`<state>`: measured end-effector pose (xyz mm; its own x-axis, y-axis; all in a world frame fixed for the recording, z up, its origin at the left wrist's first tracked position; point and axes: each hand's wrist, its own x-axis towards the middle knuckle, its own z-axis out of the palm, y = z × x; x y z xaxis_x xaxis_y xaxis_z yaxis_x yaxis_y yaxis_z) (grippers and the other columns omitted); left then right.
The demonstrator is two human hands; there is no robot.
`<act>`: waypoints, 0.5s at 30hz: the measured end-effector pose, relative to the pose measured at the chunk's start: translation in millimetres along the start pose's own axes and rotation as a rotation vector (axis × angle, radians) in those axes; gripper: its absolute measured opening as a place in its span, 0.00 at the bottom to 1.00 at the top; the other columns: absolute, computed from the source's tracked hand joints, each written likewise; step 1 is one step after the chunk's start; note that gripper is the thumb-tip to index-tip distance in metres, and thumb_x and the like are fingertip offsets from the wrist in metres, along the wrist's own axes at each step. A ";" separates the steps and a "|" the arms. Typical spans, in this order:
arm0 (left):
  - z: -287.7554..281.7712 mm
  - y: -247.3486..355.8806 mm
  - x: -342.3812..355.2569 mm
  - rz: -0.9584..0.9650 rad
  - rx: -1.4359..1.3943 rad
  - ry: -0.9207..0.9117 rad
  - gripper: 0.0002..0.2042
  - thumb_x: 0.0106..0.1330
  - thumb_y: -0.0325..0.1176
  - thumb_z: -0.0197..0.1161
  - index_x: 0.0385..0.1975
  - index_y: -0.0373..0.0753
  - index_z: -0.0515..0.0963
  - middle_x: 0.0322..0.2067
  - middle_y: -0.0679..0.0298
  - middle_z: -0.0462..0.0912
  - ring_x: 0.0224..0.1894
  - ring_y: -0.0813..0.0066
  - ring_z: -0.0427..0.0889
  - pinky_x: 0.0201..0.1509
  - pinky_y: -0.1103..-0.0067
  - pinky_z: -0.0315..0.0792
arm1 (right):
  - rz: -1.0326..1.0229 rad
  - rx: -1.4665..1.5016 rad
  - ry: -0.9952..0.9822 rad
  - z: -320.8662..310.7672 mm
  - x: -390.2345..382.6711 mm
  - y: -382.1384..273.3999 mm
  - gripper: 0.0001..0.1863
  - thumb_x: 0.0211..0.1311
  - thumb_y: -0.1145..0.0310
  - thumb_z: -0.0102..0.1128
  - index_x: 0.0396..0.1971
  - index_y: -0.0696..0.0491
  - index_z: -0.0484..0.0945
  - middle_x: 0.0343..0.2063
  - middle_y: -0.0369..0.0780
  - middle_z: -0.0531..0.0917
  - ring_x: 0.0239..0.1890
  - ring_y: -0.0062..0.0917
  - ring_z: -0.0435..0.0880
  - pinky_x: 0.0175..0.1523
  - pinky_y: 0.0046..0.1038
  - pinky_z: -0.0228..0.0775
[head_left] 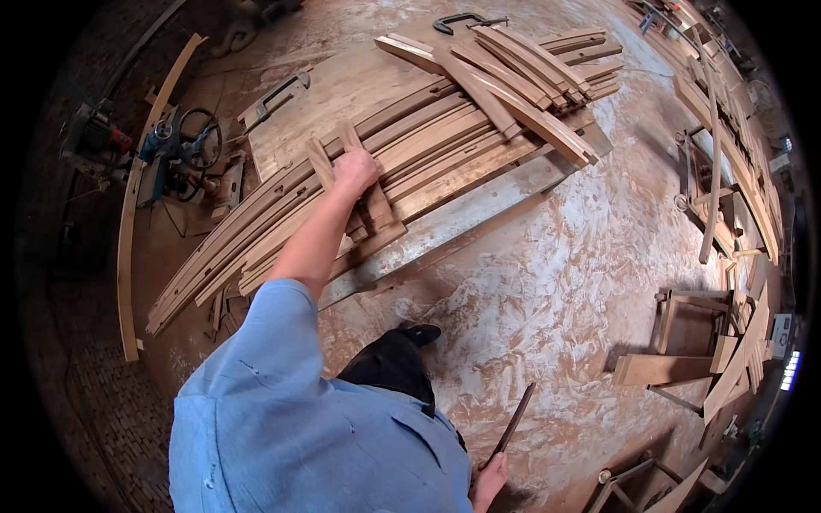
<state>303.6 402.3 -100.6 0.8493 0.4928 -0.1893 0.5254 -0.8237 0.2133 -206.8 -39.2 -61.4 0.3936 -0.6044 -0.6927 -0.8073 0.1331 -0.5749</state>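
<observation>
My left hand (356,169) reaches out over a workbench and is closed on a short wooden board (377,203); its fingertips are hidden. That board lies across several long curved wooden rails (274,201), which run side by side along the bench. Just left of the hand, a second short wooden piece (320,161) lies across them too. Low beside my body, my right hand (490,481) grips a long, thin, dark strip (516,419) pointing up and away. Whether the strip is wood or metal, I cannot tell.
More wooden pieces (522,73) are piled crosswise at the bench's far right. C-clamps (462,21) lie at the far side. A metal beam (462,224) edges the bench. Machinery (162,141) stands left. Wooden frames and boards (667,369) stand right on the dusty floor (530,291).
</observation>
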 end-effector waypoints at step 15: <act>10.9 172.0 -308.4 0.680 -1.217 -1.107 0.16 0.65 0.30 0.56 0.52 0.37 0.72 0.32 0.73 0.72 0.30 0.87 0.67 0.36 0.87 0.63 | 0.183 0.365 0.174 -40.7 -107.1 99.3 0.22 0.73 0.62 0.45 0.63 0.51 0.69 0.13 0.29 0.66 0.10 0.12 0.62 0.14 0.19 0.53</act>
<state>131.5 105.6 -16.0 0.7540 -0.6373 -0.1590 0.3036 0.1234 0.9448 -347.0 6.9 -26.5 0.1532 -0.6643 -0.7316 -0.6365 0.5000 -0.5873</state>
